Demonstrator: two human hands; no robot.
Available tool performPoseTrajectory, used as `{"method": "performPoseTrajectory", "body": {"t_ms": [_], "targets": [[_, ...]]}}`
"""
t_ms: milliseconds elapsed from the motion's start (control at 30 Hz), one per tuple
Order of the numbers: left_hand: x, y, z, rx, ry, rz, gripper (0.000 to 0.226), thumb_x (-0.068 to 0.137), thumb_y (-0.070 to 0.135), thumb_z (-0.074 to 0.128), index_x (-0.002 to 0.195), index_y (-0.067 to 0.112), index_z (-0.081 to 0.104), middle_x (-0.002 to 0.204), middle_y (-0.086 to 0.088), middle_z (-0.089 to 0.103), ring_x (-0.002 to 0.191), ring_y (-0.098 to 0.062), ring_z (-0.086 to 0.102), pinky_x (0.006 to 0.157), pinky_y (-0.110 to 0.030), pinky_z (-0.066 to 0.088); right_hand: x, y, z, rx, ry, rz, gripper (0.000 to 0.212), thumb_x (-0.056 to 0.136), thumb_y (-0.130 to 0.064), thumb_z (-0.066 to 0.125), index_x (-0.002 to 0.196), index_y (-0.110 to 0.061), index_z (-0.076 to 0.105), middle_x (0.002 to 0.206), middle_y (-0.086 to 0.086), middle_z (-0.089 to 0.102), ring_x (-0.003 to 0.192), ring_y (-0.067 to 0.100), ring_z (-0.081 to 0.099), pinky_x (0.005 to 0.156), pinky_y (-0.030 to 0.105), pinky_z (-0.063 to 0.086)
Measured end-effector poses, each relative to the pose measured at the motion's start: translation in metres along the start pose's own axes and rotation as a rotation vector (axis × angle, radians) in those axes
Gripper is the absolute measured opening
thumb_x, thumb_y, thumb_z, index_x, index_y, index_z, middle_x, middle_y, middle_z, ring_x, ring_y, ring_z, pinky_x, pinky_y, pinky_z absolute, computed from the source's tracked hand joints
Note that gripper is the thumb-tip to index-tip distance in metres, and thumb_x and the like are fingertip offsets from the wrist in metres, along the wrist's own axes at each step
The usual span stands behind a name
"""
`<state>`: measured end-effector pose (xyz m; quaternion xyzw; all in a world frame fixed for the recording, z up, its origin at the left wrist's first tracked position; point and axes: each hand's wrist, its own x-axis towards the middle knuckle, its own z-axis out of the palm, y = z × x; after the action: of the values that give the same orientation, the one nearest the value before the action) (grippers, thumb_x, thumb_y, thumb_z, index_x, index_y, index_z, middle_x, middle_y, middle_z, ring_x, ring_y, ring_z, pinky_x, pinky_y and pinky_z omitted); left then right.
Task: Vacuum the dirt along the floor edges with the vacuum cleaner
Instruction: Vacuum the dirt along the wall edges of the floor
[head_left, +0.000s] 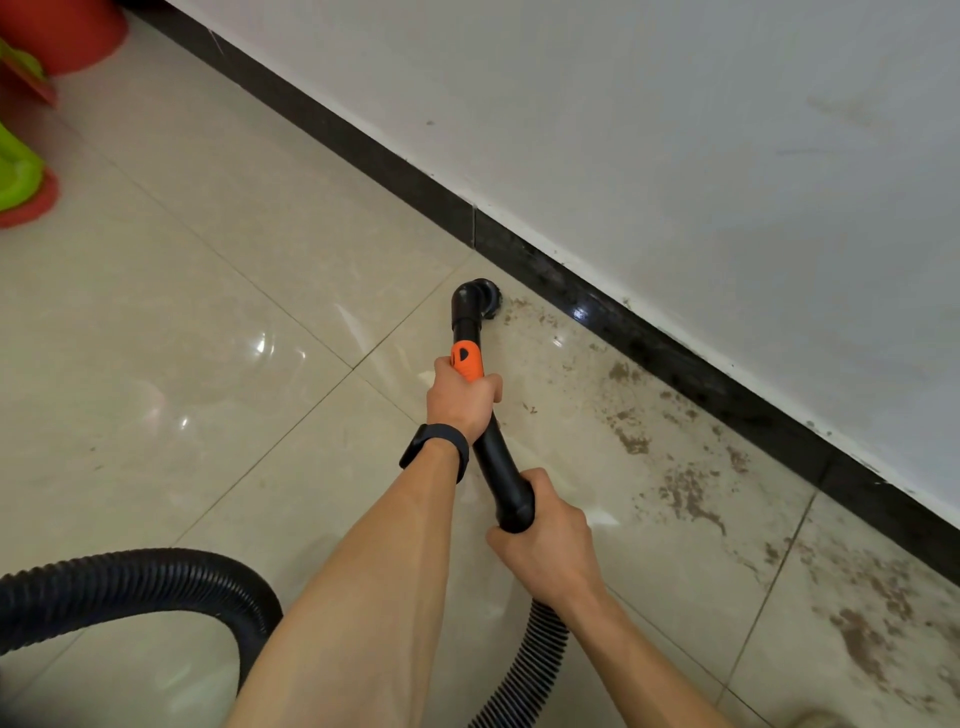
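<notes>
A black vacuum wand (498, 457) with an orange section runs away from me to a round brush nozzle (480, 301) on the tiled floor, close to the black skirting (649, 338). My left hand (460, 397) grips the wand at the orange part; a dark band sits on that wrist. My right hand (545, 540) grips the wand's near end where the ribbed hose (135, 582) joins. Brown dirt (685, 488) lies scattered along the floor edge, from just right of the nozzle to the lower right corner.
A white wall (675, 130) rises above the skirting. The hose loops across the floor at lower left. Red and green plastic objects (26, 171) stand at the far left, with a red tub (67, 31) behind them.
</notes>
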<state>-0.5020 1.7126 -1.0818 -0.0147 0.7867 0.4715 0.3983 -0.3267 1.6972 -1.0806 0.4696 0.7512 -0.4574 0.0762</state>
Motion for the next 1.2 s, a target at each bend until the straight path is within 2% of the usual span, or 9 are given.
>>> {"method": "performPoseTrajectory", "body": {"t_ms": [367, 767, 933, 1200], "targets": [[0.008, 0.006, 0.017, 0.013, -0.033, 0.012, 0.047, 0.074, 0.012, 0.065, 0.115, 0.019, 0.042, 0.096, -0.007, 0.056, 0.087, -0.040, 0.068, 0.078, -0.054, 0.060, 0.009, 0.007, -0.009, 0.007, 0.024, 0.007, 0.040, 0.079, -0.022, 0.070, 0.107, -0.037, 0.046, 0.088, -0.012, 0.063, 0.073, 0.010, 0.063, 0.062, 0.029, 0.056], [0.013, 0.013, 0.035, 0.022, -0.053, 0.038, 0.048, 0.077, 0.012, 0.065, 0.118, 0.016, 0.043, 0.094, -0.007, 0.056, 0.082, -0.038, 0.068, 0.076, -0.050, 0.061, 0.017, 0.013, -0.022, 0.008, 0.055, 0.021, 0.040, 0.079, -0.022, 0.072, 0.105, -0.038, 0.047, 0.089, -0.012, 0.064, 0.074, 0.009, 0.064, 0.064, 0.030, 0.057], [0.012, 0.012, 0.037, 0.004, -0.054, 0.022, 0.048, 0.075, 0.013, 0.065, 0.117, 0.018, 0.043, 0.097, -0.009, 0.057, 0.088, -0.041, 0.068, 0.078, -0.052, 0.060, 0.016, 0.015, -0.026, -0.034, 0.057, 0.020, 0.041, 0.079, -0.022, 0.071, 0.107, -0.038, 0.046, 0.088, -0.012, 0.063, 0.074, 0.008, 0.063, 0.063, 0.027, 0.056], [0.010, 0.016, 0.022, 0.074, -0.068, 0.033, 0.045, 0.076, 0.017, 0.065, 0.114, 0.019, 0.042, 0.098, -0.009, 0.058, 0.087, -0.039, 0.069, 0.080, -0.050, 0.060, 0.014, 0.005, -0.017, -0.015, 0.054, 0.005, 0.041, 0.079, -0.024, 0.069, 0.106, -0.039, 0.044, 0.086, -0.011, 0.062, 0.073, 0.010, 0.063, 0.064, 0.032, 0.057]]}}
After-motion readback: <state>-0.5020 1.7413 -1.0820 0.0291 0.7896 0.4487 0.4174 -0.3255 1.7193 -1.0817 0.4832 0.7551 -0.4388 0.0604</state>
